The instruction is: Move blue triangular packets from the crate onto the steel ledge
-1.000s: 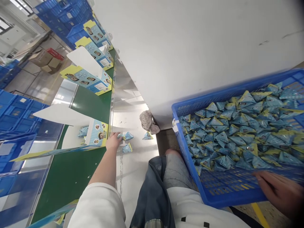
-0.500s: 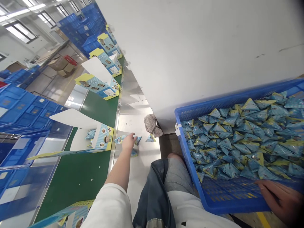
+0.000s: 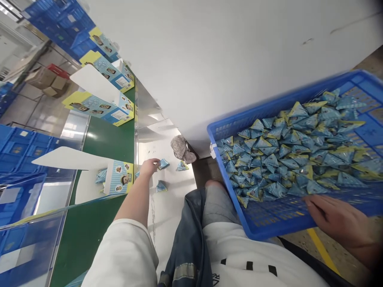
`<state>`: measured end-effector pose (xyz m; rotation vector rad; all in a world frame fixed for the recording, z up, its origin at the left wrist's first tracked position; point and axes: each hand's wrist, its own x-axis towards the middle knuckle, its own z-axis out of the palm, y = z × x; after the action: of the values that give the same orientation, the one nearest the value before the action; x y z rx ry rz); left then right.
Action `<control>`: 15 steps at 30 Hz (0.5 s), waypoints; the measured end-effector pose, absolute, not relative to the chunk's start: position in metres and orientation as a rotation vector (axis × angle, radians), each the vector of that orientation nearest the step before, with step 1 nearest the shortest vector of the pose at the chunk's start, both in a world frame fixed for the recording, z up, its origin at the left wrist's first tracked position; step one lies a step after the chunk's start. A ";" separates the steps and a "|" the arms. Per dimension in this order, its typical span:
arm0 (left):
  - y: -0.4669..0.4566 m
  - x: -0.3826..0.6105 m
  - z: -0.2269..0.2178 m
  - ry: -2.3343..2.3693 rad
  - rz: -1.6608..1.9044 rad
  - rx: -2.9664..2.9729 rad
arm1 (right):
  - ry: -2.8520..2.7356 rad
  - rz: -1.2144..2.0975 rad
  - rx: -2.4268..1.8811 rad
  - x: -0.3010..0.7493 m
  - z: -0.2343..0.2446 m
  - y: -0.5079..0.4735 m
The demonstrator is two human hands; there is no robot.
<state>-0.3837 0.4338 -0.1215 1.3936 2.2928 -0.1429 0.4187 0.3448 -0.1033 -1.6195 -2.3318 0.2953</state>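
The left hand (image 3: 149,166) is reaching forward with the arm stretched out nearly straight from a white sleeve, its fingers curling over a small light-blue triangular foil packet (image 3: 163,163) on the pale steel surface (image 3: 173,199); the fingertips are touching the packet's near edge, but whether they are actually pinching it cannot be told. Two more packets of the same kind are lying on the surface, one just below the hand (image 3: 160,186) and one beside a crumpled grey rag (image 3: 181,148). Left of the hand, an open printed cardboard display box (image 3: 120,177) with a white flap is sitting on the green conveyor belt (image 3: 89,231), with a few packets inside it.

The right hand (image 3: 332,215) is resting low and flat, fingers spread loosely and open, lying on the near rim and perforated floor of a large blue plastic crate (image 3: 269,227). The crate is tilting toward the person's knee and is holding a crinkly, glossy heap of blue and yellow triangular packets (image 3: 293,155). Further printed boxes (image 3: 95,107) are standing along the belt, well apart from the hands.
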 end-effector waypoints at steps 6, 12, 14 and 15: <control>0.446 -0.387 -0.117 2.267 -0.172 1.416 | -2.465 0.058 -1.456 0.417 -0.102 0.347; 0.458 -0.393 -0.119 2.243 -0.323 1.529 | -2.510 -0.083 -1.364 0.412 -0.094 0.349; 0.461 -0.396 -0.119 2.236 -0.377 1.551 | -2.507 -0.037 -1.389 0.411 -0.094 0.350; 0.462 -0.396 -0.119 2.231 -0.398 1.560 | -2.504 -0.026 -1.397 0.411 -0.093 0.350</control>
<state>-0.3965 0.4618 -0.1188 1.5596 2.2307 -0.3984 0.4110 0.3496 -0.0933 -1.3972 -2.5037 -0.0262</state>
